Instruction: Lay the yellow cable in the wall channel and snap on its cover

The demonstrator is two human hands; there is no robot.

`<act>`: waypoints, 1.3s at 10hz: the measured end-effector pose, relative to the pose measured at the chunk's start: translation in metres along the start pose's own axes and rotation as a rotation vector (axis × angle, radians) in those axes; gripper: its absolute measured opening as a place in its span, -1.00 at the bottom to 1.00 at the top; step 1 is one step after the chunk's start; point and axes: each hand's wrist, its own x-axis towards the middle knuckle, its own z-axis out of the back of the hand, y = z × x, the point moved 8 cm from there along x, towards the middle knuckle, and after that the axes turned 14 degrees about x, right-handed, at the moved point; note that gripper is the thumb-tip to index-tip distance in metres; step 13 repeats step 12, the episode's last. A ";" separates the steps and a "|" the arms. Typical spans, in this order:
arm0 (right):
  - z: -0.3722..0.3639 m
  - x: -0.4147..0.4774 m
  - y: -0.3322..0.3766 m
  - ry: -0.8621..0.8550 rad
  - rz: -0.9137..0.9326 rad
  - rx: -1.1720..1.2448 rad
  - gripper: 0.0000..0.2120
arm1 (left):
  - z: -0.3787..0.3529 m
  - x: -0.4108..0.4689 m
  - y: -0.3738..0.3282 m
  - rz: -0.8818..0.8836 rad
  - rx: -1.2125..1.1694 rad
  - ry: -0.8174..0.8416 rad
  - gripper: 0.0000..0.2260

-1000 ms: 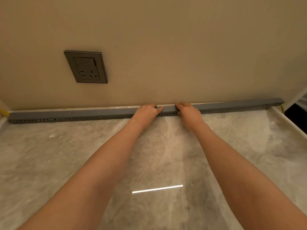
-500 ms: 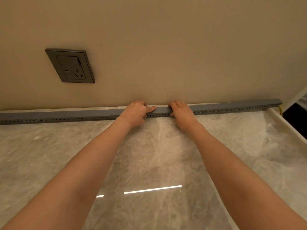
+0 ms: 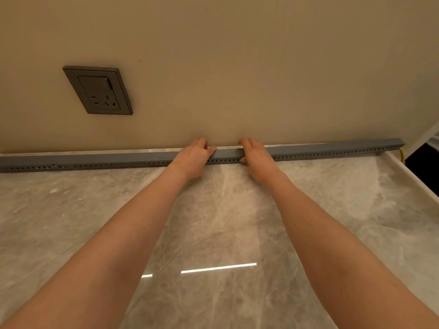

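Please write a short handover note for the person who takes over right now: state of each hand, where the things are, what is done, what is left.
Left hand: gripping the grey channel cover, fingers curled over its top edge.
Right hand: same, just to the right.
Channel runs along the foot of the wall. Yellow cable shows only at the right end, so it seems laid inside.
Left: whether the cover is fully snapped cannot be told; press along its whole length, both sides.
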 end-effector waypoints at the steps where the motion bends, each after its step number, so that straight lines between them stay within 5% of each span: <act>1: 0.002 -0.002 -0.004 -0.033 -0.022 0.044 -0.71 | 0.001 -0.004 -0.006 0.024 0.068 -0.023 -0.48; 9: 0.028 -0.020 -0.014 0.014 -0.235 -0.097 -0.52 | 0.029 -0.009 0.007 0.108 0.006 0.008 -0.60; 13: 0.041 -0.025 -0.003 0.057 -0.233 -0.040 -0.59 | 0.048 -0.021 0.019 0.136 -0.038 0.031 -0.62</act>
